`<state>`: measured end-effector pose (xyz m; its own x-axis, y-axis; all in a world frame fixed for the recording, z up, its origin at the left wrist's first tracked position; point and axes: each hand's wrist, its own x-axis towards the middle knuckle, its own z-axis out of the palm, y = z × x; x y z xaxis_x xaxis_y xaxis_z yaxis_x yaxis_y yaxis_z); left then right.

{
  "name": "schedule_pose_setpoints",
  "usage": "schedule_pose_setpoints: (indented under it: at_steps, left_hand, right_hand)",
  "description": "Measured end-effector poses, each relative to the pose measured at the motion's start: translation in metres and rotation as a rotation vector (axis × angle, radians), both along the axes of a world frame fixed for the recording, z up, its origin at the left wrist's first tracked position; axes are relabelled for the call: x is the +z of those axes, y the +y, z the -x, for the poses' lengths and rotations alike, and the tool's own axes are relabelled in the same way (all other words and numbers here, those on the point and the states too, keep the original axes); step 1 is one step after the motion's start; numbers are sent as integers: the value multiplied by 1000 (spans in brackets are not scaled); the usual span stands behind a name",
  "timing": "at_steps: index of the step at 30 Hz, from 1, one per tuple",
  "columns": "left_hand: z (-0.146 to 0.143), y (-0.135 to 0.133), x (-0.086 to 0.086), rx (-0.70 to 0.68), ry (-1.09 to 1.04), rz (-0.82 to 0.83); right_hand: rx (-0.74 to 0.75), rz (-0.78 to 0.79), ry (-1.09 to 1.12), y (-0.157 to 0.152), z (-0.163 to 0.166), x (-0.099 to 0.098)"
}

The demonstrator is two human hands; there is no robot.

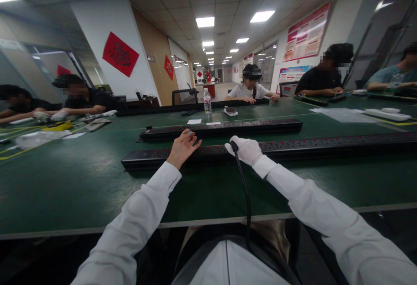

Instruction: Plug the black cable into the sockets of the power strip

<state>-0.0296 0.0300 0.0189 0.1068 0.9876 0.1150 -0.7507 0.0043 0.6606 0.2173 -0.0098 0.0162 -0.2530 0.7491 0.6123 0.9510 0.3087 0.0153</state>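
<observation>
A long black power strip (pixel 293 146) with red switches lies across the green table (pixel 81 189) in front of me. My bare left hand (pixel 183 147) rests on its left part, fingers pinched round a small bluish item I cannot make out. My right hand (pixel 247 149), in a white glove, is closed on the strip's middle, where a black cable (pixel 246 202) runs from it down toward my lap. A second black power strip (pixel 221 129) lies just beyond, parallel to the first.
A water bottle (pixel 207 101) and a phone (pixel 230 111) stand farther back. Small white labels (pixel 194 121) lie near the second strip. Several other people sit around the table with more strips, papers and plastic bags (pixel 39 138).
</observation>
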Motion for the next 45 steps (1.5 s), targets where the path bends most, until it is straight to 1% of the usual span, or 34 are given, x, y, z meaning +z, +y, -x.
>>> schedule_pose_setpoints:
  at_steps: [11,19,23,29,35,45]
  left_hand:
    - [0,0,0,-5,21,24]
    - [2,1,0,-62,8,43]
    - [3,3,-1,-80,-9,55]
    - [1,5,-2,-87,20,37]
    - [1,5,-3,-94,53,-4]
    - [1,2,-4,-123,5,-13]
  right_hand:
    - [-27,3,-8,0,2,0]
    - [-21,31,-17,-1,1,1]
    - [-14,13,-11,-1,1,1]
    - [14,-12,-2,0,0,0]
    - [-16,-2,-16,1,0,0]
    - [-30,28,-16,-1,1,2]
